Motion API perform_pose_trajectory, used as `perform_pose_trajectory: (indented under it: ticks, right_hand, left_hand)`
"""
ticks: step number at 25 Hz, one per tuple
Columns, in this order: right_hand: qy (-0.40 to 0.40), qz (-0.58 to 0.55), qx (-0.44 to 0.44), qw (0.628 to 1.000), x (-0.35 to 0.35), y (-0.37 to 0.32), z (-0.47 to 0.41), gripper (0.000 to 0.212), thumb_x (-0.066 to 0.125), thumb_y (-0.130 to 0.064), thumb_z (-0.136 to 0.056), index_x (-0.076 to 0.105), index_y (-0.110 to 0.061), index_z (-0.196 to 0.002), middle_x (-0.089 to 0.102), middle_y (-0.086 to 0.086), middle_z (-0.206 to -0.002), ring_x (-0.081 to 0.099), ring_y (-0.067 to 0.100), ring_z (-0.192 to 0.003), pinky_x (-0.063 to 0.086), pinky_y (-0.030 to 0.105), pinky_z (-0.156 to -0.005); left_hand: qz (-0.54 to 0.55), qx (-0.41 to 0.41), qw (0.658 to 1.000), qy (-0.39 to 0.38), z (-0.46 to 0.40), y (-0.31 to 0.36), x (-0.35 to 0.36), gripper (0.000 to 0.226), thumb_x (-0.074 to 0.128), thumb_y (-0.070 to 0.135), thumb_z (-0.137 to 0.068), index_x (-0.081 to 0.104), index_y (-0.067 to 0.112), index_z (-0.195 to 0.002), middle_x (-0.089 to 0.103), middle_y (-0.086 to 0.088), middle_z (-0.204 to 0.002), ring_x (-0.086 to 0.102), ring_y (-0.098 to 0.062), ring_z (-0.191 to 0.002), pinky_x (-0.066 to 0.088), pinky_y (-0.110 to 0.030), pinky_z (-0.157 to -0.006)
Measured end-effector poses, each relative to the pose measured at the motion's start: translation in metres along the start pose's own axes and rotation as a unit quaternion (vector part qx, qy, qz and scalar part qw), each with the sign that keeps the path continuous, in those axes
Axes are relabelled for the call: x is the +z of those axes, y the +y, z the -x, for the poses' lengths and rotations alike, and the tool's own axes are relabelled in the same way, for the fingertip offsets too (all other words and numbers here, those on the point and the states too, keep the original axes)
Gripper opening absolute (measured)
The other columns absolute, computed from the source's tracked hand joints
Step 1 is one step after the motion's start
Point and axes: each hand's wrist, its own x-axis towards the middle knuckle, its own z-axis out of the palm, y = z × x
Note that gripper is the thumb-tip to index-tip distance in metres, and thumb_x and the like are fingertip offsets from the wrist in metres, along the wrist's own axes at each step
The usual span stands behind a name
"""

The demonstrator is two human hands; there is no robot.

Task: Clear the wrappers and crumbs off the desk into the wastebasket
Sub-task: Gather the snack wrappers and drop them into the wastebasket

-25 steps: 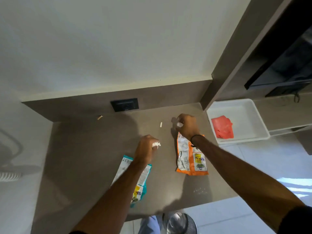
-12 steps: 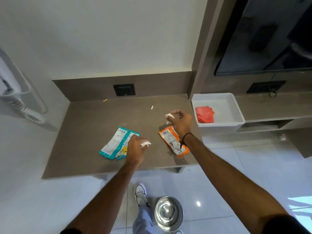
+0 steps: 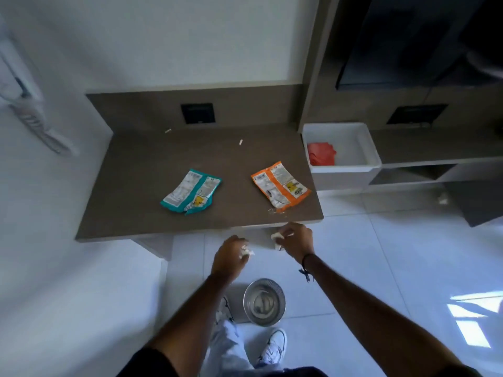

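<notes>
Taking the desk (image 3: pixel 152 191) as the landmark, both hands are off its front edge and over the floor, each carrying a small load toward the wastebasket (image 3: pixel 264 305), which stands on the tiles in front of the desk, near the person's feet. The left hand (image 3: pixel 230 258) is closed with its fingers curled in around a crumpled white scrap that pokes out at the fingertips; the right hand (image 3: pixel 295 242), just below the desk's front right corner, pinches another white scrap between thumb and fingers. Neither scrap is over the wastebasket's mouth yet, so this load counts as collected but not dropped. Something pale lies inside the wastebasket (what it is cannot be made out). Most of the work looks left: the teal wrapper (image 3: pixel 192 193) lies flat near the middle of the desk, the orange wrapper (image 3: pixel 280 186) lies toward its right front corner with a scatter of crumbs (image 3: pixel 272 210) at its near end, and two small pale bits (image 3: pixel 240 142) remain near the back of the desk, one close to the rear wall panel.
</notes>
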Motion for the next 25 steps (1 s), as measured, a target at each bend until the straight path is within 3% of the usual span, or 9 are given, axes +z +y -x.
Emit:
perform_pose_trajectory:
  ticks: [4, 7, 10, 15, 20, 22, 25]
  right_hand:
    - [-0.03, 0.032, 0.052, 0.998, 0.021, 0.044, 0.023, 0.023, 0.086, -0.02, -0.069, 0.078, -0.011, -0.089, 0.08, 0.01, -0.09, 0.074, 0.028, -0.092, 0.059, 0.036, -0.084]
    - [-0.052, 0.022, 0.106, 0.993, 0.03, 0.063, 0.028, 0.032, 0.085, -0.023, -0.069, 0.075, -0.012, -0.098, 0.079, 0.011, -0.095, 0.072, 0.03, -0.095, 0.058, 0.042, -0.089]
    - [-0.055, 0.065, 0.119, 0.989, 0.03, 0.075, 0.029, 0.029, 0.078, -0.03, -0.077, 0.072, -0.017, -0.102, 0.079, 0.008, -0.097, 0.071, 0.029, -0.099, 0.057, 0.037, -0.093]
    - [-0.037, 0.085, 0.095, 0.991, 0.012, 0.061, 0.014, 0.022, 0.069, -0.027, -0.081, 0.073, -0.019, -0.101, 0.079, 0.007, -0.098, 0.071, 0.031, -0.099, 0.057, 0.033, -0.09]
    - [0.057, 0.103, -0.07, 0.991, 0.0, -0.005, -0.022, 0.017, 0.059, -0.022, -0.085, 0.074, -0.014, -0.085, 0.078, 0.01, -0.085, 0.073, 0.033, -0.083, 0.057, 0.033, -0.071]
    - [0.109, 0.114, -0.118, 0.98, -0.004, -0.038, -0.045, 0.018, 0.061, -0.024, -0.085, 0.075, -0.014, -0.091, 0.079, 0.012, -0.091, 0.073, 0.036, -0.086, 0.057, 0.034, -0.071]
    - [0.129, 0.117, -0.135, 0.976, -0.01, -0.073, -0.09, 0.038, 0.064, -0.024, -0.082, 0.066, -0.014, -0.119, 0.073, 0.013, -0.116, 0.069, 0.036, -0.106, 0.059, 0.044, -0.086]
  left_hand:
    - [-0.017, -0.031, 0.998, -0.059, 0.022, -0.01, 0.042, 0.035, 0.07, 0.017, -0.086, 0.07, 0.016, -0.121, 0.068, -0.007, -0.121, 0.067, -0.026, -0.112, 0.056, -0.035, -0.095]
    - [-0.006, -0.06, 0.992, -0.111, 0.026, -0.011, 0.06, 0.054, 0.073, 0.025, -0.086, 0.058, 0.02, -0.138, 0.064, -0.005, -0.137, 0.061, -0.025, -0.126, 0.051, -0.036, -0.106]
    - [-0.037, -0.076, 0.986, -0.142, 0.024, -0.016, 0.065, 0.062, 0.068, 0.03, -0.092, 0.045, 0.022, -0.149, 0.055, -0.005, -0.149, 0.05, -0.026, -0.139, 0.044, -0.039, -0.115]
    - [-0.021, -0.049, 0.996, -0.066, 0.013, -0.022, 0.034, 0.037, 0.064, 0.021, -0.094, 0.063, 0.013, -0.13, 0.065, -0.007, -0.132, 0.065, -0.027, -0.118, 0.053, -0.042, -0.101]
    - [-0.029, 0.007, 0.997, 0.068, -0.025, -0.019, -0.031, 0.014, 0.056, 0.019, -0.098, 0.067, 0.012, -0.103, 0.069, -0.009, -0.101, 0.068, -0.026, -0.091, 0.058, -0.04, -0.077]
    - [-0.031, 0.008, 0.992, 0.122, -0.05, -0.025, -0.059, 0.014, 0.055, 0.018, -0.1, 0.066, 0.01, -0.104, 0.068, -0.012, -0.104, 0.067, -0.028, -0.094, 0.058, -0.044, -0.08]
    - [-0.088, -0.024, 0.976, 0.197, -0.095, -0.043, -0.098, 0.029, 0.063, 0.017, -0.095, 0.063, 0.004, -0.121, 0.063, -0.021, -0.126, 0.06, -0.036, -0.116, 0.055, -0.048, -0.097]
